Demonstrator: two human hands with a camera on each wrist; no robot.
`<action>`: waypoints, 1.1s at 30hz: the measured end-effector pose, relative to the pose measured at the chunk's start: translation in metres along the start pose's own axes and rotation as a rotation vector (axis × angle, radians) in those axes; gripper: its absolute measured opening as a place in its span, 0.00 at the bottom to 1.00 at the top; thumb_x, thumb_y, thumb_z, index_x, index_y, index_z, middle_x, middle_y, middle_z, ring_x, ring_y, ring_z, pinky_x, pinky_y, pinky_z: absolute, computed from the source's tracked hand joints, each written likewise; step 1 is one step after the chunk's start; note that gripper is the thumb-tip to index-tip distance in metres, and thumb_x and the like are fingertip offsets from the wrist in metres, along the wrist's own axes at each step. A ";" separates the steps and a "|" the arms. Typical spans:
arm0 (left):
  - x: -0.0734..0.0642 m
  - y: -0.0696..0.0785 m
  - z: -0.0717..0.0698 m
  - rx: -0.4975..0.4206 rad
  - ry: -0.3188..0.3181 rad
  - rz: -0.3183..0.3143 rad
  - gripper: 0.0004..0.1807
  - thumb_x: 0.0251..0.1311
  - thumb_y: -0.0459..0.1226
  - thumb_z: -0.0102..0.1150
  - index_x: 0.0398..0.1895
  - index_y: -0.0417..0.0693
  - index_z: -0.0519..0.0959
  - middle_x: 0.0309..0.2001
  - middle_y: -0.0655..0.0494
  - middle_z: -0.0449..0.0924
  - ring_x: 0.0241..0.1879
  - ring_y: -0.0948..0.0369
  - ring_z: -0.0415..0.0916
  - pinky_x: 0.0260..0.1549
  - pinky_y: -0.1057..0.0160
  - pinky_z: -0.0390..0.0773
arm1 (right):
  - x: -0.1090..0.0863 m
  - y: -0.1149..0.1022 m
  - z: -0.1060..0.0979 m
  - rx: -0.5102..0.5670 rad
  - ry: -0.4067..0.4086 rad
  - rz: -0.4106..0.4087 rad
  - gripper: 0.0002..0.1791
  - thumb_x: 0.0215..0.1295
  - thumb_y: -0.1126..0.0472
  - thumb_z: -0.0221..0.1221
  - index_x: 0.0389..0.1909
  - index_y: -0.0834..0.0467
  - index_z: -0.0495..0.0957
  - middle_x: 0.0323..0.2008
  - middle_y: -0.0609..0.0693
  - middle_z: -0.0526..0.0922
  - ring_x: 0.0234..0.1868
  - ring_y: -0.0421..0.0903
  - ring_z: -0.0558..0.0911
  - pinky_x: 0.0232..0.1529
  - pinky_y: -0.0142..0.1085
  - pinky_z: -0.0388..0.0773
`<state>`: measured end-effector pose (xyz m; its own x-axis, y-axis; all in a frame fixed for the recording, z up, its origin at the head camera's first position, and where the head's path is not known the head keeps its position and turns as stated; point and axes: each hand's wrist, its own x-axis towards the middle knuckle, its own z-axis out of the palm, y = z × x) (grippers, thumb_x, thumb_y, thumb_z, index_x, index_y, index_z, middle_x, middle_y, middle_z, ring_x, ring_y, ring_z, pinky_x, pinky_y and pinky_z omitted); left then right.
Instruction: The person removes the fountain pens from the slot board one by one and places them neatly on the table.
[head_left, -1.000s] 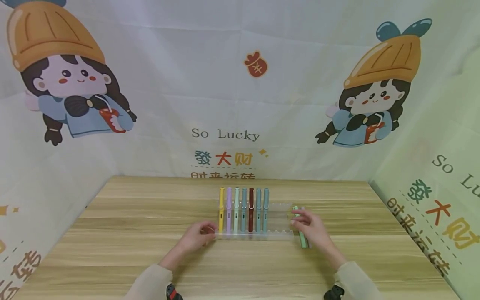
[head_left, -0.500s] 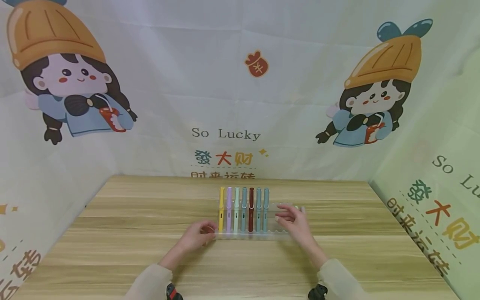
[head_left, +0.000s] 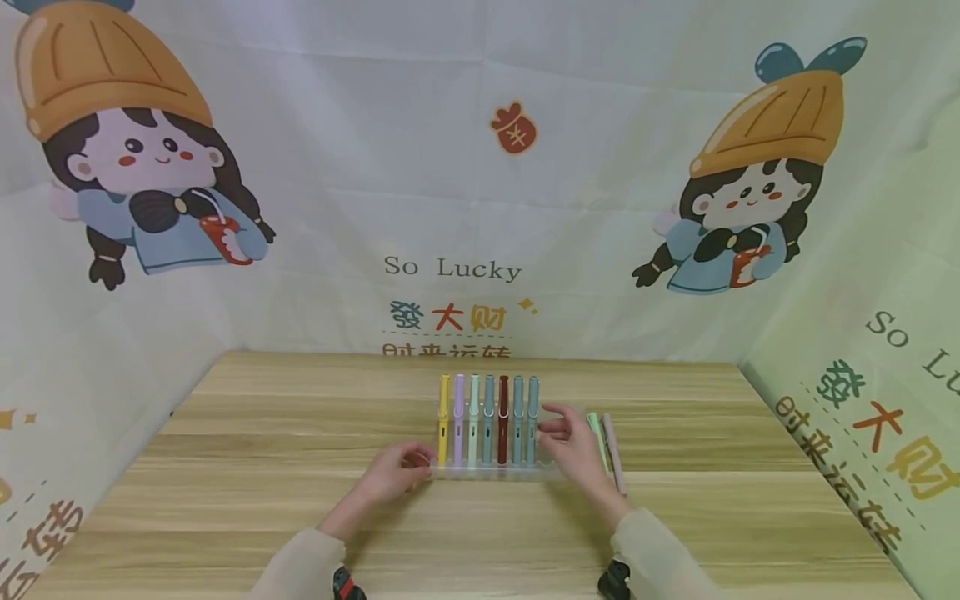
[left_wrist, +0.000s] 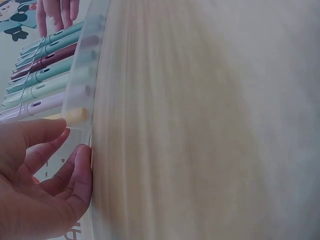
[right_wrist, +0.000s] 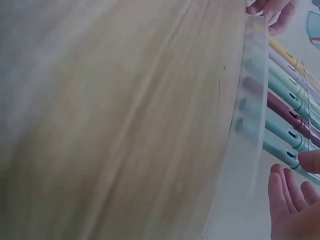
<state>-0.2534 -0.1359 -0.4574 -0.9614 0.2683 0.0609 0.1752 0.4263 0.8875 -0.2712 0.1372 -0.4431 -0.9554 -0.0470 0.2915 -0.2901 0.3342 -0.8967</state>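
Note:
Several capped pens with wire clips stand in a row in a clear plastic pen rack (head_left: 487, 473). At the left end is a yellow pen (head_left: 443, 421), a dark red pen (head_left: 502, 421) stands further along, and a teal pen (head_left: 532, 421) ends the row. My left hand (head_left: 393, 468) rests at the rack's left end, thumb and fingertips right at its lower corner in the left wrist view. My right hand (head_left: 576, 442) is beside the teal pen, fingers extended and spread. In the right wrist view its thumb (right_wrist: 310, 161) overlaps that pen.
Right of the rack a green pen (head_left: 597, 437) and a greyish-pink pen (head_left: 613, 454) lie on the wooden table (head_left: 225, 483); my right hand partly covers the green one. A printed cloth (head_left: 337, 167) hangs behind and along both sides.
My right hand has moved left, from above the loose pens to the teal pen at the row's right end. The left hand has stayed at the rack's left end.

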 end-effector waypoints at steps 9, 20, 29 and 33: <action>0.000 0.001 -0.001 -0.001 -0.002 0.009 0.09 0.52 0.28 0.55 0.37 0.34 0.74 0.31 0.50 0.74 0.28 0.58 0.71 0.22 0.61 0.74 | 0.006 0.003 0.008 -0.018 0.017 -0.010 0.26 0.49 0.75 0.58 0.52 0.65 0.66 0.35 0.60 0.78 0.34 0.53 0.79 0.35 0.37 0.76; -0.001 0.002 0.000 0.002 0.000 0.006 0.08 0.52 0.27 0.55 0.37 0.35 0.74 0.31 0.50 0.74 0.27 0.59 0.70 0.22 0.60 0.74 | 0.008 0.001 0.010 -0.073 -0.029 0.016 0.28 0.50 0.73 0.58 0.55 0.61 0.63 0.36 0.58 0.78 0.35 0.51 0.79 0.35 0.37 0.76; -0.001 0.002 0.000 0.006 0.002 0.004 0.08 0.52 0.27 0.55 0.37 0.35 0.74 0.31 0.50 0.74 0.27 0.59 0.71 0.22 0.60 0.74 | 0.007 0.001 0.010 -0.063 -0.009 0.006 0.29 0.50 0.74 0.57 0.55 0.60 0.64 0.35 0.58 0.79 0.35 0.50 0.78 0.37 0.39 0.75; -0.001 0.002 0.000 0.011 0.004 0.004 0.08 0.52 0.27 0.55 0.37 0.35 0.74 0.31 0.50 0.74 0.28 0.58 0.70 0.22 0.60 0.74 | 0.006 -0.002 0.009 -0.037 0.009 0.003 0.28 0.50 0.73 0.57 0.55 0.60 0.64 0.35 0.58 0.79 0.36 0.50 0.78 0.38 0.40 0.75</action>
<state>-0.2521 -0.1351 -0.4553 -0.9615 0.2666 0.0664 0.1814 0.4347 0.8821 -0.2767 0.1277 -0.4430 -0.9556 -0.0378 0.2923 -0.2852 0.3691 -0.8845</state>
